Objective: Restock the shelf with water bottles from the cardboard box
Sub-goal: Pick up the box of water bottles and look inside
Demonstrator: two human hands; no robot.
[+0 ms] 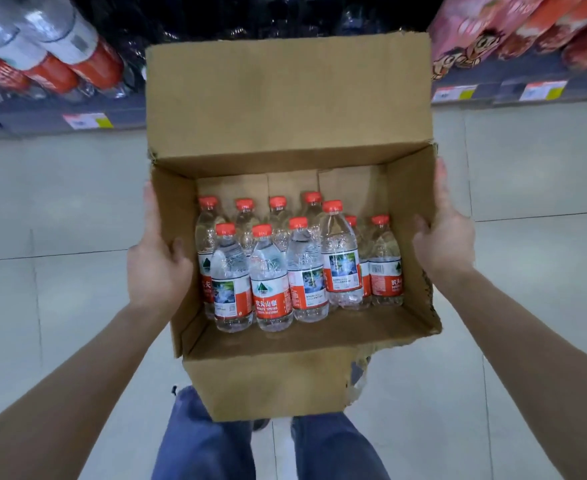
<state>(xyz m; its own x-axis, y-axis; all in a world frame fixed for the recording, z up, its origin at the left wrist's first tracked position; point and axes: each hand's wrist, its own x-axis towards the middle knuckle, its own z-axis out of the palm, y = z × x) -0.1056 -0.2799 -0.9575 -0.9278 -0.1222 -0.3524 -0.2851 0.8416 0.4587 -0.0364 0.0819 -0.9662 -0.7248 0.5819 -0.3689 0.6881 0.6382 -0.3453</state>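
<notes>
The left hand (157, 268) and right hand (449, 244) clasp the cardboard box (285, 98) by its sides. Red-capped water bottles (271, 282) stand inside.

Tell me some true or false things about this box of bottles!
1. The left hand and the right hand both grip the cardboard box. True.
2. The water bottles have blue caps. False: the caps are red.
3. The box is open at the top. True.
4. One hand is lifting a bottle out. False: neither hand touches a bottle, and all the bottles stand inside the box.
</notes>
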